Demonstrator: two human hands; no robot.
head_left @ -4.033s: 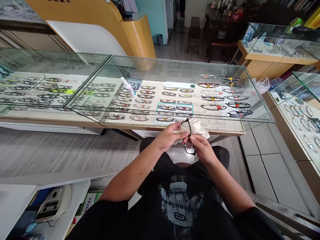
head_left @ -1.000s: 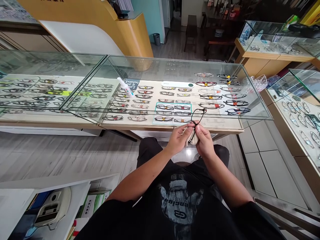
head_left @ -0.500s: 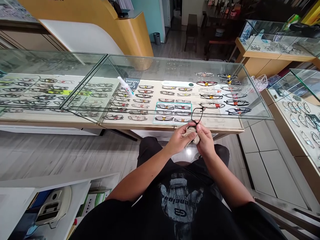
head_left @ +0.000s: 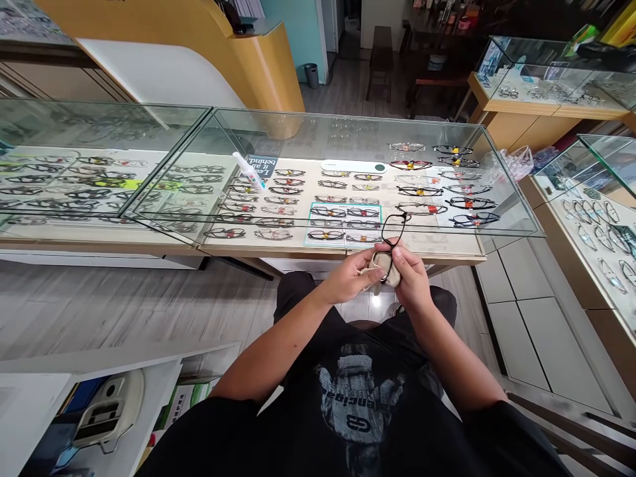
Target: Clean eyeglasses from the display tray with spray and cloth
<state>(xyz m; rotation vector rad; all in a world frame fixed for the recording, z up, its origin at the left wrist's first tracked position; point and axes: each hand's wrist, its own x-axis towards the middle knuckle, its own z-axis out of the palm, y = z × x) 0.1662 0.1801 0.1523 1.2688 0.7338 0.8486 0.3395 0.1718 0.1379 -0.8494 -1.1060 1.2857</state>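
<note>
Black-rimmed eyeglasses [head_left: 394,230] are held on end above my lap, just in front of the display case's near edge. My right hand [head_left: 413,277] is closed on the frame near its bridge. My left hand [head_left: 348,277] pinches a beige cloth [head_left: 391,273] against the lower lens. The cloth shows behind and around that lens, and a fold of it sticks out by my left thumb. The upper lens stands free of the cloth. Some fingers of both hands are hidden behind the cloth and glasses.
A glass display case [head_left: 298,248] with rows of eyeglasses spans the space ahead. On its glass top lies a white tube [head_left: 249,171] with a blue tip. More cases [head_left: 561,112] stand at the right. An open white shelf [head_left: 163,371] is at lower left.
My left hand has shifted slightly left and its thumb has slid off, so more of the lower lens shows. The glasses stay in nearly the same place.
</note>
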